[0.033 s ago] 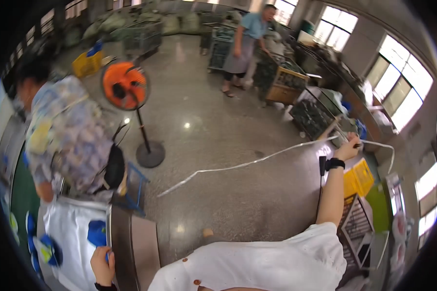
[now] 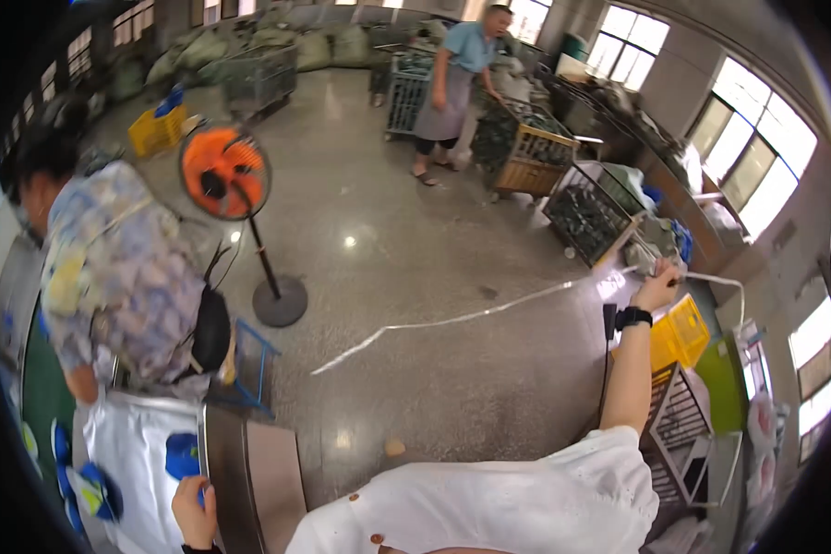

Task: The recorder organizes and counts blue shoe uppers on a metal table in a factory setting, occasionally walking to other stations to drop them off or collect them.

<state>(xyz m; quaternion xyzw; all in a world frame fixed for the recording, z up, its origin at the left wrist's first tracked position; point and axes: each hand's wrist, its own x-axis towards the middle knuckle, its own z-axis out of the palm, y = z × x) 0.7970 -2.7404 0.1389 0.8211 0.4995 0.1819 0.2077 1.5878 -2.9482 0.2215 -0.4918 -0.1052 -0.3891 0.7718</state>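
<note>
My right hand is stretched far out to the right, its fingers closed around a thin white strip. One length of the strip trails left from the hand across the view, while another part bends down on its right side. A black band circles that wrist. Low on the left, my left hand is at the table's metal edge, fingers bent, with a bit of blue showing between them. Just beyond it a flat blue piece lies on white cloth. Blue pieces with green marks lie further left.
A co-worker in a patterned shirt bends over the table at left. An orange stand fan and blue stool frame stand nearby. Another person stands by loaded carts. A yellow crate and white rack are at right.
The whole view has shifted slightly. The white strip's left end sits a little further right, and its near part hangs somewhat lower by my right hand. Both hands keep their closed pose.
</note>
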